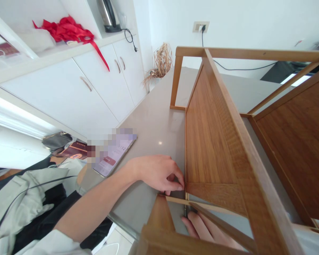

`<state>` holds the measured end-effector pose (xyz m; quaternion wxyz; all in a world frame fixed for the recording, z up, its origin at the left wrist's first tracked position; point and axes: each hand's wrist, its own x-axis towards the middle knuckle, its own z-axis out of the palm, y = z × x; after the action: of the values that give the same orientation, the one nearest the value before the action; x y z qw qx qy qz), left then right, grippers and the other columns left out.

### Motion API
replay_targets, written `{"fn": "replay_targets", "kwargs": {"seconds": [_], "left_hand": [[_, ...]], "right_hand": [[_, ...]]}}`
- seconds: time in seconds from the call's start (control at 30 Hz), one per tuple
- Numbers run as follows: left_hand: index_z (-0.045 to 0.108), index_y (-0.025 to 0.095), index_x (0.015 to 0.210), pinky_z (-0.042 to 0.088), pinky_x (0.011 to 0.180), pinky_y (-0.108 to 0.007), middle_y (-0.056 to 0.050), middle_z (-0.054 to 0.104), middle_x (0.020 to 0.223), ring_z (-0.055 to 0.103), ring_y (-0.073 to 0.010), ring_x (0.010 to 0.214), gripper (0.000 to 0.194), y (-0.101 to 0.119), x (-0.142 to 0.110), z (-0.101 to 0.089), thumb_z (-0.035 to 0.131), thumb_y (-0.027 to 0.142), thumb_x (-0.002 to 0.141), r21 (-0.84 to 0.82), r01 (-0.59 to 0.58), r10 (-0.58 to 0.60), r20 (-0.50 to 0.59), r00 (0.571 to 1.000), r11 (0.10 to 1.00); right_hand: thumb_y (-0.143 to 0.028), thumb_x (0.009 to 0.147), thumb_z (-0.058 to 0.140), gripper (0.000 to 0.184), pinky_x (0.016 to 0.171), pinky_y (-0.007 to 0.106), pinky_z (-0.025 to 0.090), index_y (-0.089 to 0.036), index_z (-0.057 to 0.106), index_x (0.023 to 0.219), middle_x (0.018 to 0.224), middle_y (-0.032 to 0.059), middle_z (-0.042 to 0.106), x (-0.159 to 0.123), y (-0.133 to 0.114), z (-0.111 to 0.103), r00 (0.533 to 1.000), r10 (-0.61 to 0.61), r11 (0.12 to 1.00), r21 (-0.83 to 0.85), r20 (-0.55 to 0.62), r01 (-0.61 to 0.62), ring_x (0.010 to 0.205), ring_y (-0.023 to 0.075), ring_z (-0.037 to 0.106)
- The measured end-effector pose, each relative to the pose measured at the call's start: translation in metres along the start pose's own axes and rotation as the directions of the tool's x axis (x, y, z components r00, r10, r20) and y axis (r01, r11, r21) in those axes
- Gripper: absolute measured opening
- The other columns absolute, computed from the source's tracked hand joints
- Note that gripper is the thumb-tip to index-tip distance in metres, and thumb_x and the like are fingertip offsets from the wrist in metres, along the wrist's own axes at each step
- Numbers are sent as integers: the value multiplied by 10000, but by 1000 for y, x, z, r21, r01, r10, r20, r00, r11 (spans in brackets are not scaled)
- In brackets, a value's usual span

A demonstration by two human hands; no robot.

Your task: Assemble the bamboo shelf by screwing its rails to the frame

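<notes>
we are at work on a brown wooden frame with rectangular panels, which stands on a smooth grey surface and fills most of the right side of our view. both our hands meet at its near lower corner, where the upright panel of striped brown wood comes down to a thin, pale-edged wooden crosspiece.

our left hand reaches in from the left with thumb and forefinger bent towards each other, the tips at the panel's bottom edge; we cannot tell whether they pinch anything there. our right hand is on the other side of the crosspiece, seen between the wooden bars, its fingers curled beside a small dark metallic piece. bars cover part of it, so we cannot tell whether the fingers close on that piece.

we judge the step in hand to be close finger work at this joint, perhaps fitting or fastening. the next move seems to call for fine fingertip control, with the panel and crosspiece kept steady and in line.

a lit smartphone lies on the surface beside our left forearm, well apart from the joint.
</notes>
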<state>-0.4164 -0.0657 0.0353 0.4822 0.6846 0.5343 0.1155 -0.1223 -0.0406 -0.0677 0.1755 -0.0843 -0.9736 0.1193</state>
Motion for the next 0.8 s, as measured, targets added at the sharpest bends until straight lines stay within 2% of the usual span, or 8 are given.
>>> {"fn": "replay_targets", "kwargs": {"seconds": [0.17, 0.23, 0.3, 0.4, 0.47, 0.67, 0.73, 0.8], "left_hand": [[762, 175, 1013, 520, 648, -199, -11, 799, 836, 705, -132, 694, 206, 0, -1, 1, 620, 220, 871, -70, 59, -58, 14, 998, 996], [728, 165, 980, 495, 600, -203, -1, 772, 824, 675, -136, 689, 195, 3, -1, 2, 671, 192, 795, -57, 88, -90, -20, 996, 994], [699, 170, 926, 451, 552, -208, 18, 733, 782, 622, -132, 660, 179, 9, -3, 1, 733, 257, 774, -25, 104, -105, -72, 992, 994], [669, 183, 775, 397, 541, -222, 37, 656, 683, 555, -125, 631, 283, 21, -5, 2, 750, 452, 814, 54, 49, -42, -114, 993, 997], [654, 187, 708, 399, 579, -228, 39, 638, 671, 545, -121, 632, 332, 26, -5, 4, 714, 481, 851, 88, -25, 36, -127, 991, 996], [657, 189, 685, 461, 716, -216, 32, 690, 747, 582, -119, 689, 266, 18, -1, 3, 655, 361, 888, 21, -99, 101, -106, 989, 995], [694, 192, 754, 474, 716, -208, 26, 717, 781, 603, -123, 708, 191, 13, -6, -3, 637, 319, 884, -34, -89, 86, -81, 993, 995], [713, 192, 826, 491, 716, -205, 15, 743, 841, 630, -135, 749, 153, 11, -20, -7, 617, 298, 883, -43, -27, 21, -130, 991, 999]], "right_hand": [[-220, 1046, 502, 219, 713, 267, 564, -234, 696, 1147, 1022, 67, 749, 17, -10, -7, 996, 86, 996, -36, -38, -87, 861, 199, 739], [-239, 1064, 483, 216, 632, 274, 507, -220, 684, 988, 852, 30, 703, 27, -16, -11, 995, 81, 996, -25, -61, -83, 702, 171, 693], [-238, 1082, 449, 290, 567, 287, 436, -216, 643, 868, 734, -5, 629, 34, -20, -15, 994, 76, 997, -13, -80, -77, 590, 151, 625], [-263, 1102, 410, 350, 562, 300, 399, -208, 624, 831, 710, -15, 600, 38, -21, -19, 992, 70, 997, -18, -103, -73, 574, 143, 599], [-284, 1108, 402, 365, 572, 296, 399, -202, 624, 830, 718, -13, 607, 38, -20, -20, 991, 69, 997, -13, -114, -71, 589, 137, 605], [-330, 1109, 412, 387, 576, 281, 387, -197, 611, 805, 713, -17, 616, 37, -18, -22, 991, 84, 996, -14, -107, -86, 599, 125, 610], [-359, 1109, 409, 402, 567, 284, 371, -194, 606, 799, 708, -17, 615, 36, -17, -22, 991, 83, 996, -30, -107, -87, 587, 122, 605], [-384, 1112, 391, 426, 564, 290, 356, -195, 597, 791, 706, -15, 614, 36, -16, -22, 990, 85, 995, -47, -109, -91, 582, 126, 605]]}}
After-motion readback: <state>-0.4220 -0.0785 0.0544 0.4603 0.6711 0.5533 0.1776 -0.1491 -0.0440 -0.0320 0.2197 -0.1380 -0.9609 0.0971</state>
